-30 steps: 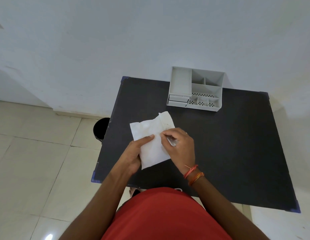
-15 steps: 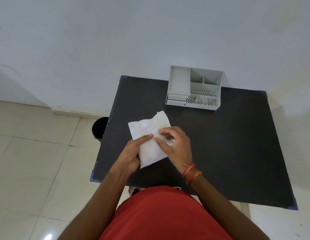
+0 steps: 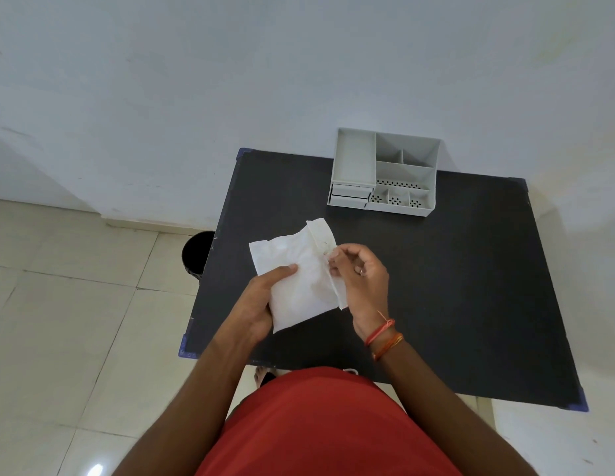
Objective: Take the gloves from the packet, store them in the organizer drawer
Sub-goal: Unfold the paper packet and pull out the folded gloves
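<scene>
The left hand (image 3: pixel 256 304) grips the white packet (image 3: pixel 299 280) above the table (image 3: pixel 471 286) to steady it while the right hand (image 3: pixel 359 273) pinches its flap, apparently to open it, the organizer (image 3: pixel 385 173) waiting well apart, drawers shut

Over a black table (image 3: pixel 453 286), the left hand (image 3: pixel 256 304) grips a white packet (image 3: pixel 299 273) from the 8 o'clock side, thumb on top. The right hand (image 3: pixel 359 276) pinches the packet's flap at its 3 o'clock edge. A grey organizer (image 3: pixel 385 173) with two shut drawers sits at the table's 12 o'clock edge, well apart. A black bin (image 3: pixel 196 252) stands at 9 o'clock on the floor.
</scene>
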